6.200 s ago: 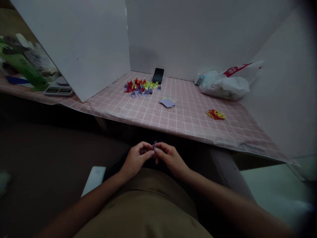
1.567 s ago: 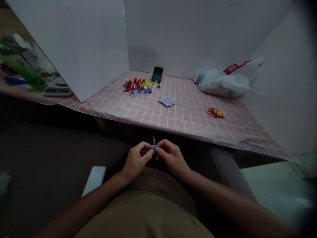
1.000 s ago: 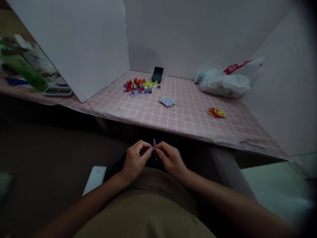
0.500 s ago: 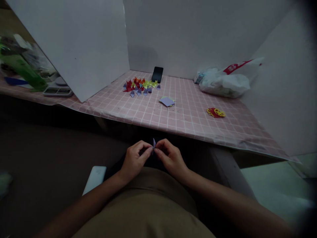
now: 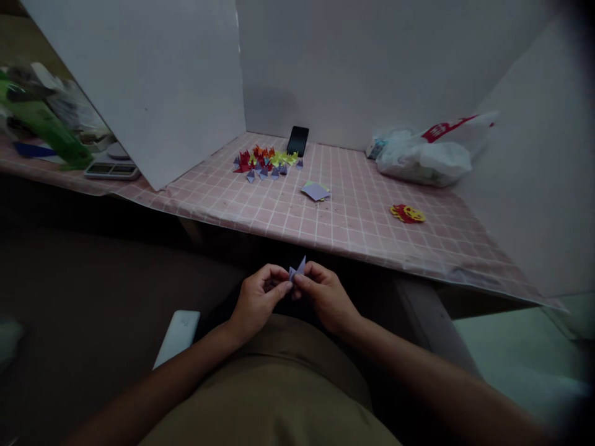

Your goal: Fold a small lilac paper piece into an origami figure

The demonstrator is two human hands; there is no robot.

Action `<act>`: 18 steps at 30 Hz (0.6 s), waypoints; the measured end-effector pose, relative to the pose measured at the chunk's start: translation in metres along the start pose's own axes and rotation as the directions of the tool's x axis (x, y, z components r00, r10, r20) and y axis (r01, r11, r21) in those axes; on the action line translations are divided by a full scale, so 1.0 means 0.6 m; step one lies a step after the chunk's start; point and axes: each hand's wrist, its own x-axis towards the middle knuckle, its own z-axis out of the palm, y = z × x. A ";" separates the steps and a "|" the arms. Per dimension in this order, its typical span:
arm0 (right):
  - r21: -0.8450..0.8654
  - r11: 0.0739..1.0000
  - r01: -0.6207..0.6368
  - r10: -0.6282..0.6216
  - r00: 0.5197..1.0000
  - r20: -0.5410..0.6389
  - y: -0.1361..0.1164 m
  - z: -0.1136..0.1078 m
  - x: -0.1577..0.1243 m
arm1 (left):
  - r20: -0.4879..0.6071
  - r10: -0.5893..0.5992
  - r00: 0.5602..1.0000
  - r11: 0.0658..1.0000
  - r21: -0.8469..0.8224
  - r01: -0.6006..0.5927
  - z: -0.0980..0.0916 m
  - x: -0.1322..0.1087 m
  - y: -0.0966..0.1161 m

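Centrally, lilac paper [image 5: 302, 266] in both hands [image 5: 256, 302] [image 5: 332, 303], bag [image 5: 421, 164] lettering [image 5: 440, 131] illegible.

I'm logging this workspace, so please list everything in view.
folded paper: one, purple, lower centre
small folded pieces: many, red, orange, yellow and purple, back left
sheets: one stack, uncounted, purple uppermost, centre
phone: one, black, behind the pieces
bag: one, white and red, back right
packet: one, pale blue, left of bag
cutouts: uncounted, red and yellow, right side
tablecloth: one, pink and white, under these
panels: three, white, left, back, right
clutter: uncounted, green, blue, grey, beyond left panel
slab: one, white, lower left
top: one, brown, bottom centre
left hand, right hand: one each, bare, pinching folded paper
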 end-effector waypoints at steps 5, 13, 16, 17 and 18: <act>0.077 0.996 -0.053 0.054 0.998 -0.014 0.001 0.005 -0.003 | -0.017 0.031 0.999 0.996 0.078 -0.030 0.001 -0.003 -0.006; 0.064 0.997 -0.036 0.034 0.999 0.037 0.003 0.007 -0.005 | -0.025 0.262 0.965 0.892 0.388 -0.233 -0.009 -0.005 -0.005; -0.054 0.998 0.027 -0.026 0.999 0.022 -0.001 0.004 -0.004 | 0.005 0.254 0.967 0.887 0.397 -0.235 -0.012 -0.005 -0.004; -0.083 0.996 0.037 -0.035 0.999 0.017 -0.001 0.003 -0.004 | 0.009 0.236 0.972 0.899 0.377 -0.222 -0.012 -0.005 -0.004; -0.101 0.994 0.042 -0.041 0.999 0.012 -0.001 0.002 -0.004 | 0.008 0.212 0.977 0.916 0.347 -0.202 -0.011 -0.005 -0.004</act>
